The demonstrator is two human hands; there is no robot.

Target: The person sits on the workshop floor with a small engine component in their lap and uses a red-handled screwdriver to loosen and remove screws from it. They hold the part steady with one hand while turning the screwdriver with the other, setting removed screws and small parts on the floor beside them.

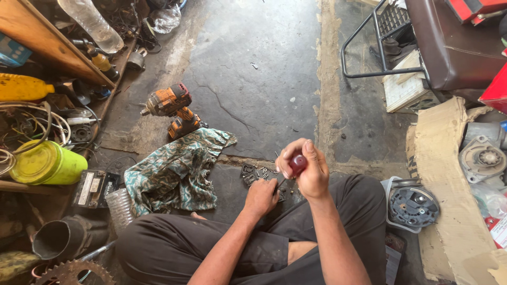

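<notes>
A red-handled screwdriver (296, 164) is gripped near the middle of the frame by the right hand (309, 170), whose fingers are curled shut around the handle with the thumb laid along its top. The shaft runs down and left to the left hand (261, 197), which is closed over something small at the tip; what is pinched there cannot be told. Both hands are held just above the lap, between the raised knees in dark trousers (174, 245).

Just beyond the hands, a small cluster of metal parts (255, 174) is scattered on the concrete floor (253, 68), beside a crack edge in the slab. To the left of it, a patterned green cloth (177, 169) is spread, its far corner reaching an orange drill (173, 110) lying on its side.

Open floor is left in the upper centre of the frame. The left edge is crowded by a wooden shelf (47, 45), a clear bottle (91, 22), a lime-green can (47, 164), wires and a sprocket (74, 273) at lower left. At the right, the room is bounded by a sheet of cardboard (449, 190), a round black alternator part (413, 207) touching the right knee, a grey casting (483, 158), and a dark seat on a metal frame (449, 42) in the upper right.
</notes>
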